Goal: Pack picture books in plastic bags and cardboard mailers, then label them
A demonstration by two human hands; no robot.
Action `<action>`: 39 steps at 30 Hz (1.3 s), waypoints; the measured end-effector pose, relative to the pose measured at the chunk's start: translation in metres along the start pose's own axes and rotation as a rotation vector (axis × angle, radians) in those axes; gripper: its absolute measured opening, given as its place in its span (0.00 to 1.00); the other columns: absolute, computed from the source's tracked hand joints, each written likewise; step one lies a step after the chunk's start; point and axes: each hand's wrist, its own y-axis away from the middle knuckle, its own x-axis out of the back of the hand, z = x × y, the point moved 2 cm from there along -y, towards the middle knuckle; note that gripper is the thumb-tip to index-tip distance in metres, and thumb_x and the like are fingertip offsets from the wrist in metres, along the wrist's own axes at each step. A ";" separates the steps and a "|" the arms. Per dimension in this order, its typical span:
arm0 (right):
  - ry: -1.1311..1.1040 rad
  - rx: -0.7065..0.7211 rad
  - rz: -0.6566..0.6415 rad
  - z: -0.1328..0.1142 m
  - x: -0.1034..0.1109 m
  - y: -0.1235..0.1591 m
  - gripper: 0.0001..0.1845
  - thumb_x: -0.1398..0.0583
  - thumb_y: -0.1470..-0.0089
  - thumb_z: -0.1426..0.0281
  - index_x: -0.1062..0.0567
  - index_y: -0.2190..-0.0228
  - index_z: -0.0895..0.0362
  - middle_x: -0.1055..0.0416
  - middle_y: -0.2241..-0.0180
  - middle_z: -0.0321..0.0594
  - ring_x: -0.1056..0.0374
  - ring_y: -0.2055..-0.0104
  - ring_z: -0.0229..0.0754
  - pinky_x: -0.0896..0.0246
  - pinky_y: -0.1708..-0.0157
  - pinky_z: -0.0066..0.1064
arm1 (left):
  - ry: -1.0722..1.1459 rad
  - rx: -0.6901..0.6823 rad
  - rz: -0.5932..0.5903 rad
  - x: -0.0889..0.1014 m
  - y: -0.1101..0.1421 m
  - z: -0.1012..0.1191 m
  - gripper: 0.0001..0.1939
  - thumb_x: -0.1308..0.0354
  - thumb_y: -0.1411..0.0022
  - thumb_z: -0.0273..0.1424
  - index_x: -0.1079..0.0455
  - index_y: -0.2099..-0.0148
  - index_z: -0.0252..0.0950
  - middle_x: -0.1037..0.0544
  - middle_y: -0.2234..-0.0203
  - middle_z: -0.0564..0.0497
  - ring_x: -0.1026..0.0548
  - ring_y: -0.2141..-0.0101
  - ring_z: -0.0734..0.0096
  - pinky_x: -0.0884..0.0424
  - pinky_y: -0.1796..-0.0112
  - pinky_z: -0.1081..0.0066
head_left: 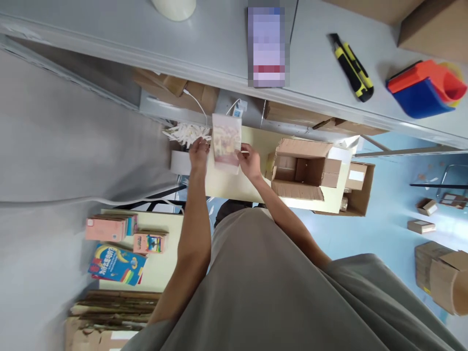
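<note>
The grey shelf (215, 44) bears a phone (268, 46), a black-and-yellow cutter (351, 68), a tape dispenser (424, 90), a carton (437, 31) and a white thing (176, 7) (cut off by the upper edge, so unclear). On the cream table (224, 186) sits an open box (302, 169), flaps spread. The side table (163, 265) holds a pink book stack (106, 229), a smaller stack (150, 243) and a blue book (119, 264); boxes (429, 270) stand on the blue floor (332, 243)

1. The thing before you is a flat, rectangular packet (226, 142), whitish at both ends, with blurred pinkish-red and yellow print and a darker reddish band towards your end.
2. Its long sides run away from you, slightly slanted.
3. It sits above the cream worktop (224, 186), its right edge pinched in your right hand (249, 160).
</note>
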 end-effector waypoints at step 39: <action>0.606 0.052 -0.055 0.051 0.288 0.066 0.22 0.38 0.32 0.82 0.10 0.51 0.49 0.14 0.45 0.49 0.21 0.40 0.61 0.28 0.32 0.56 | -0.848 -0.309 -0.721 -0.275 0.177 0.012 0.13 0.30 0.40 0.23 0.10 0.55 0.42 0.10 0.54 0.41 0.15 0.44 0.36 0.29 0.31 0.39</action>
